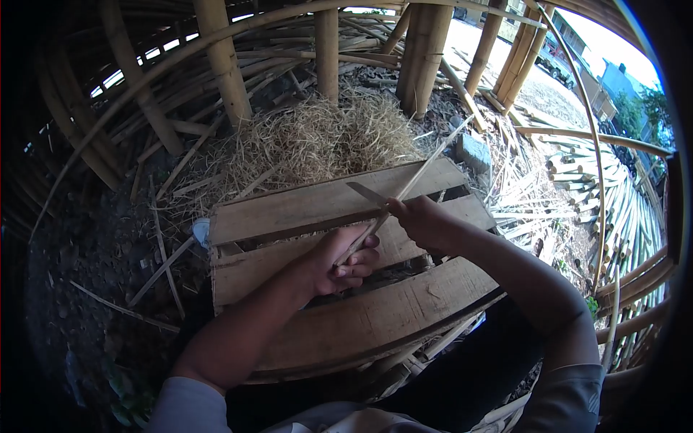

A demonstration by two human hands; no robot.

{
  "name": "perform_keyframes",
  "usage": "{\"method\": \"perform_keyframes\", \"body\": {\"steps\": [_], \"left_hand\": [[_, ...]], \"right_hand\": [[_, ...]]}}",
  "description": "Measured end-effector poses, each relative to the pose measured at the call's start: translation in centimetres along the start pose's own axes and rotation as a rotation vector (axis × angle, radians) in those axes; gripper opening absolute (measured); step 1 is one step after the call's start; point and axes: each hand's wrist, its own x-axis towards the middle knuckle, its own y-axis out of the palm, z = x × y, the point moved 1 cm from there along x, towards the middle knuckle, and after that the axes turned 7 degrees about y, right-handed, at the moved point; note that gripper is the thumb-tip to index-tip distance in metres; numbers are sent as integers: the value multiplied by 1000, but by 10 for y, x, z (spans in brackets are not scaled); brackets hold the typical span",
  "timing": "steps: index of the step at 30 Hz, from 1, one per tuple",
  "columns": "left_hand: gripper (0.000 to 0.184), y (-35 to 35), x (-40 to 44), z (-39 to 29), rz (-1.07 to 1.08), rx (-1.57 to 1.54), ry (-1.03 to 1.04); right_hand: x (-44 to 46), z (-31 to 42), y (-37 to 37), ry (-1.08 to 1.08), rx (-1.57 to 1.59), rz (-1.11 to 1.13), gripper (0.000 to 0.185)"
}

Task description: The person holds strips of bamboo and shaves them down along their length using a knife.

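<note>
A long, thin bamboo strip [434, 157] slants over the wooden slat table [289, 209], its far end pointing up and to the right. My left hand [348, 260] is closed around the strip's near part, above the middle slats. In my right hand [420, 219] is a knife [366, 193], gripped by a handle that my fingers hide. Its blade points left, and the strip passes right beside my right-hand fingers. Whether the blade's edge touches the strip I cannot tell.
Behind the table lies a heap of pale bamboo shavings [317, 137]. Thick bamboo posts [426, 61] stand beyond it. A grey block [473, 151] sits near the table's far right corner. Many cut bamboo poles [613, 209] are stacked at the right. Loose strips [164, 252] lie at the left.
</note>
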Motion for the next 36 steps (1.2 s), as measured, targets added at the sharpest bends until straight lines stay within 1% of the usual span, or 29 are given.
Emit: {"method": "perform_keyframes", "body": {"steps": [1,2,4,6,7,11,12,14,15,16,18,20,21,22,24,25,26,28,30,32,34,35,36], "left_hand": [[31,0,0,0,-5,-4,-2],[30,1,0,0,-15,-50,-10],[30,2,1,-1,-17,-87,-12],[30,0,0,-1,-12,-8,-2],[30,0,0,1,-15,-15,-1],[31,1,1,1,-11,-65,-14],[31,1,2,0,-4,-88,-20],[30,-1,1,0,-10,-68,-5],[30,-2,1,2,-15,-44,-2],[30,-1,2,3,-14,-43,-10],[28,1,3,1,14,-39,13],[27,-1,4,0,15,-25,11],[26,-2,3,3,10,-21,3],[26,-2,2,4,6,-24,-4],[27,3,1,2,-23,-63,20],[27,3,2,1,-20,-56,22],[27,1,3,1,-11,-18,26],[26,0,1,3,-11,7,25],[26,3,0,3,-57,-55,66],[25,0,2,2,-45,-64,67],[24,-2,1,1,-42,-85,67],[24,-3,1,-1,-42,-87,72],[23,-2,1,-2,-41,-90,75]], "right_hand": [[-6,9,-10,-12,-139,14,63],[13,-2,-17,46,-52,-34,65],[17,0,-24,104,-98,-200,63],[6,-1,1,-92,-191,-120,63],[8,0,-1,-91,-195,-113,63],[25,-6,-19,109,-94,-204,64],[17,-6,-6,44,-41,-212,65],[12,-14,20,-254,-111,-191,65],[-1,1,10,-148,-185,-151,66],[-10,15,-1,59,-82,-116,67],[11,-4,-3,50,-13,-245,67],[5,-10,23,-303,-213,-306,68],[1,-9,23,-228,-170,-268,67],[3,-7,18,-223,-167,-263,67],[10,-1,-4,44,-31,-229,67],[1,3,0,88,2,-213,67],[11,-11,17,-113,-142,-265,69],[-3,-4,18,-145,-125,-114,69],[-5,9,-6,113,-79,-102,67],[-5,4,-1,78,-54,-153,64],[-10,-2,17,-76,83,42,62],[-10,-3,15,-169,54,-22,60],[-3,-8,7,-166,58,-21,60]]}}
